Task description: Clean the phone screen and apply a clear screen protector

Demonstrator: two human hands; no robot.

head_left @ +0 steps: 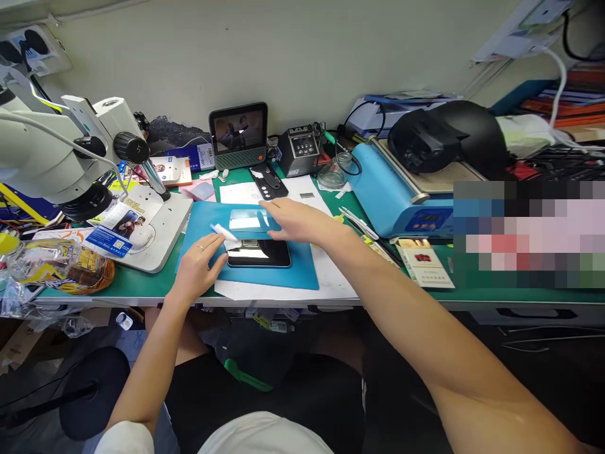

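Note:
A phone (259, 255) with a dark glossy face lies on a blue mat (297, 274). Just behind it is a clear, shiny rectangular sheet (247, 219). My left hand (201, 265) is at the phone's left end, thumb apart from the fingers. Its fingertips reach a crumpled white piece (225, 234), perhaps a wipe, which overlaps the phone's upper left corner; whether they grip it I cannot tell. From the right, my right hand (295, 221) reaches over the mat, thumb and fingers spread around the sheet's right end, its thumb near the phone's back edge.
A microscope (70, 164) stands left, near a bagged loaf (66, 265). At the back are a screen device (239, 135), a phone back cover (268, 181) and a black control box (299, 151). On the right are a blue machine (392, 195), tweezers (359, 222) and a cigarette pack (424, 261).

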